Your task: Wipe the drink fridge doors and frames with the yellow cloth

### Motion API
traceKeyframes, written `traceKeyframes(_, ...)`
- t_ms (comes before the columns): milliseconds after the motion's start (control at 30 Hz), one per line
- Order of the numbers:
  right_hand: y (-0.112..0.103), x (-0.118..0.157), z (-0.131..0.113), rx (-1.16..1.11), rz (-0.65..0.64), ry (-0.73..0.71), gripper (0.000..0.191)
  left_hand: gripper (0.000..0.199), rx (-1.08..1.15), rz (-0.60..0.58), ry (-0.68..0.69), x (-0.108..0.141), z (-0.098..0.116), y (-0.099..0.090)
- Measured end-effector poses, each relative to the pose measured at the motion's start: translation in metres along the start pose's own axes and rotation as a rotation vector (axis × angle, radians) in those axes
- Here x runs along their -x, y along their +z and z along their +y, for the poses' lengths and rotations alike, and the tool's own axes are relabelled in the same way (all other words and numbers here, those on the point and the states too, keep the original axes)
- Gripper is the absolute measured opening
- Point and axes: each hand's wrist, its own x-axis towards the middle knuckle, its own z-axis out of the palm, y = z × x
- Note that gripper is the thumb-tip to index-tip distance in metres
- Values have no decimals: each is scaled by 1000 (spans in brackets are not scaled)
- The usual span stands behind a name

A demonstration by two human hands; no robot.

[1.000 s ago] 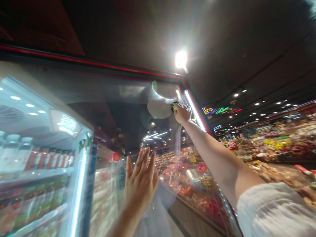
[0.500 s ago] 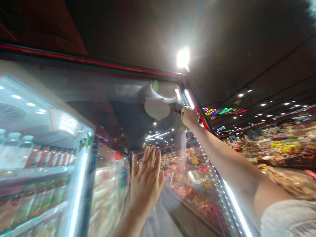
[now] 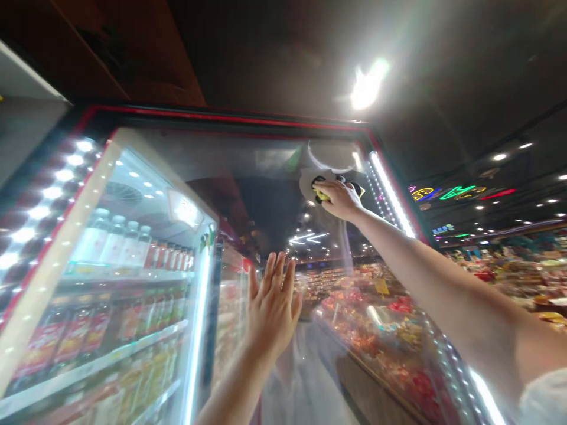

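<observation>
A glass door (image 3: 266, 195) with a dark frame and red edging fills the middle of the head view. Low at the centre, my left hand (image 3: 273, 307) lies against the glass, fingers spread, holding nothing. Up at the right, my right hand (image 3: 340, 199) presses a black-and-yellow object (image 3: 319, 192), possibly a cloth or scrubber, on the pane near a pale round patch. Its exact form is hidden by the fingers and blur.
Lit shelves of bottles (image 3: 117, 236) stand at the left, beside a strip of lights (image 3: 52, 192). Heaped packaged goods (image 3: 403, 330) show at the lower right. A bright lamp (image 3: 368, 88) hangs overhead.
The view has turned left, so the door's left light strip now shows. Against the glass, my right hand has moved left with the black-and-yellow object, onto the pale patch. My left hand remains spread.
</observation>
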Motion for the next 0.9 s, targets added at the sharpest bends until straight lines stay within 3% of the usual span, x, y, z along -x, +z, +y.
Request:
traceKeyframes(67,-3,7,5,2,15,55,54,64,1,-15,4,6,-10,-6)
traceKeyframes(133,-4,-1,-2,11,48,213,51,65,-7,-23,8,10,-23,-13)
traceKeyframes(233,3,-32,-45,-8,56,310,49,65,-32,-22,7,14,-46,-22)
traceKeyframes(367,15,-48,-116,-71,34,93,54,60,-64,-32,-7,22,-73,-35)
traceKeyframes(433,16,-38,-131,-99,-4,-90,56,58,-79,-39,-19,31,-85,-44)
traceKeyframes(500,14,-28,-132,-108,-31,-187,58,58,-91,-41,-24,40,-98,-53)
traceKeyframes(600,14,-32,-134,-73,16,-21,57,61,-109,-44,-15,54,-119,-66)
traceKeyframes(700,20,-56,-163,-58,64,156,53,62,-126,-40,-15,62,-142,-76)
traceKeyframes(800,27,-70,-205,-103,50,35,53,60,-136,-32,-20,70,-162,-85)
traceKeyframes(900,32,-59,-228,-143,5,-188,55,55,-155,-29,-20,82,-180,-94)
